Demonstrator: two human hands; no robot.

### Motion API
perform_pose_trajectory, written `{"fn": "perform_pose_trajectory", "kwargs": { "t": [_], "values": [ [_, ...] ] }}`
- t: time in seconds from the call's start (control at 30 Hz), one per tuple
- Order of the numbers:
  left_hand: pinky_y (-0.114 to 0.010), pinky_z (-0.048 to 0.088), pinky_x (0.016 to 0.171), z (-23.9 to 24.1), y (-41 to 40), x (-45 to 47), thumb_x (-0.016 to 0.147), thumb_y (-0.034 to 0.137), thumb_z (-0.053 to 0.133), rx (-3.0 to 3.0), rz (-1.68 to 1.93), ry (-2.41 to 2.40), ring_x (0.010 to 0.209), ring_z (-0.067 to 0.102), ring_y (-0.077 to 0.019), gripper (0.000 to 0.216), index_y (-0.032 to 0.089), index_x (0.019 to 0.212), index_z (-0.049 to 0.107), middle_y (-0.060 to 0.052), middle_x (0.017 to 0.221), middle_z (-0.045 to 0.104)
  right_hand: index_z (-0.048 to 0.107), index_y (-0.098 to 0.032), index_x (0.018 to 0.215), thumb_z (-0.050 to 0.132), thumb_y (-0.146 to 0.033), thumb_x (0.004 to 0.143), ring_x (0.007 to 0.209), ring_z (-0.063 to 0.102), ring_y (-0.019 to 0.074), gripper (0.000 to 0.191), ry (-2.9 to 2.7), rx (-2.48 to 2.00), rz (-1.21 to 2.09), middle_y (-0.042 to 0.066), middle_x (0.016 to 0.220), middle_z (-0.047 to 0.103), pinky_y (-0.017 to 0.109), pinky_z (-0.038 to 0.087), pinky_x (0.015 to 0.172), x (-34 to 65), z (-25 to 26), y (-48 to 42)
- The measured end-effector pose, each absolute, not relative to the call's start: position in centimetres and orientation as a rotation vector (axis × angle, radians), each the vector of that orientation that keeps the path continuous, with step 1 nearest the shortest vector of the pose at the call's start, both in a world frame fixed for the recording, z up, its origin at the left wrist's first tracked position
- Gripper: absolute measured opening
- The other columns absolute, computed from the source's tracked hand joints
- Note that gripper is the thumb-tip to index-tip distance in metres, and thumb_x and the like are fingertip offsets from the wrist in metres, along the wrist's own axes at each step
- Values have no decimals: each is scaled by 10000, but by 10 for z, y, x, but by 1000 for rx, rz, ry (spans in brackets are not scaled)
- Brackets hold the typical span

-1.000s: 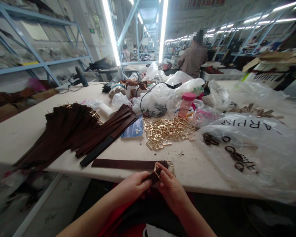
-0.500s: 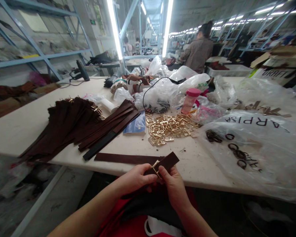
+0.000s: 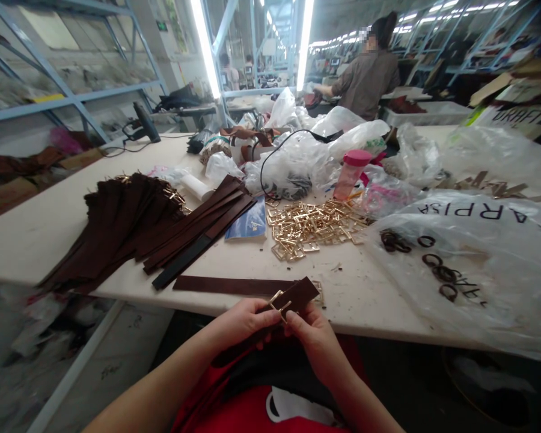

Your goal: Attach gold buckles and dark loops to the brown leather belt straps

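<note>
Over the table's front edge, my left hand [image 3: 246,322] is closed on a dark brown leather strap [image 3: 303,293] fitted with a gold buckle [image 3: 277,305]. My right hand [image 3: 313,331] pinches the same strap beside the buckle, its thumb near the buckle's prong. The strap's free end points up and right. Just behind, another brown strap [image 3: 225,285] lies flat along the table, with a loose gold buckle [image 3: 319,293] by its right end. Beyond them spreads a pile of gold buckles [image 3: 315,222]. My fingers partly hide the held strap's underside.
Fanned brown straps [image 3: 121,222] and a smaller stack of straps [image 3: 202,225] lie left. A blue packet [image 3: 247,222], a pink-lidded jar [image 3: 351,174] and plastic bags [image 3: 306,156] stand behind. At right, a printed clear bag [image 3: 473,258] holds dark rings. A person [image 3: 369,72] stands beyond.
Both hands have shifted slightly left with the strap, and the buckle on it sits at a different angle. A loose buckle behind my right hand now shows. The person beyond has an arm stretched out.
</note>
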State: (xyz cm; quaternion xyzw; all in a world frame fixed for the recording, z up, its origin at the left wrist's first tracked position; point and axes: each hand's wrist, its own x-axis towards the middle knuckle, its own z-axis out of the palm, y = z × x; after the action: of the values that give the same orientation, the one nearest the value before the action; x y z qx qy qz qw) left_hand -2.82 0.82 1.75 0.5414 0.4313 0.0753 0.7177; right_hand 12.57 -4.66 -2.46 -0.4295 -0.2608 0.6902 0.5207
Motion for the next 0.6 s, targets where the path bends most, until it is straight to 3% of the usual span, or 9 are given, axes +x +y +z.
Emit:
{"fn": "perform_pose_trajectory", "kwargs": {
  "t": [0.1,0.3,0.6],
  "values": [
    [-196,371,499,20,9,-30,777,511,489,1274,145,975,527,467,-86,417,119,840,616,-5,655,568,559,-200,985,666,-332,699,608,485,80,333,-597,-1038,1635,0,837,596,203,414,549,124,-26,-46],
    [-189,366,529,26,7,-23,784,417,513,1429,202,985,589,489,-98,288,140,805,589,6,691,590,550,-193,958,666,-361,688,555,496,86,339,-575,-1082,1603,-29,684,566,217,422,533,120,-23,-47],
    [-194,396,528,18,3,-20,787,385,519,1221,213,823,539,478,-73,254,136,800,565,-1,709,558,554,-178,892,618,-417,716,529,488,88,304,-664,-1141,1547,-23,649,559,219,419,512,120,-19,-50]
  ]
}}
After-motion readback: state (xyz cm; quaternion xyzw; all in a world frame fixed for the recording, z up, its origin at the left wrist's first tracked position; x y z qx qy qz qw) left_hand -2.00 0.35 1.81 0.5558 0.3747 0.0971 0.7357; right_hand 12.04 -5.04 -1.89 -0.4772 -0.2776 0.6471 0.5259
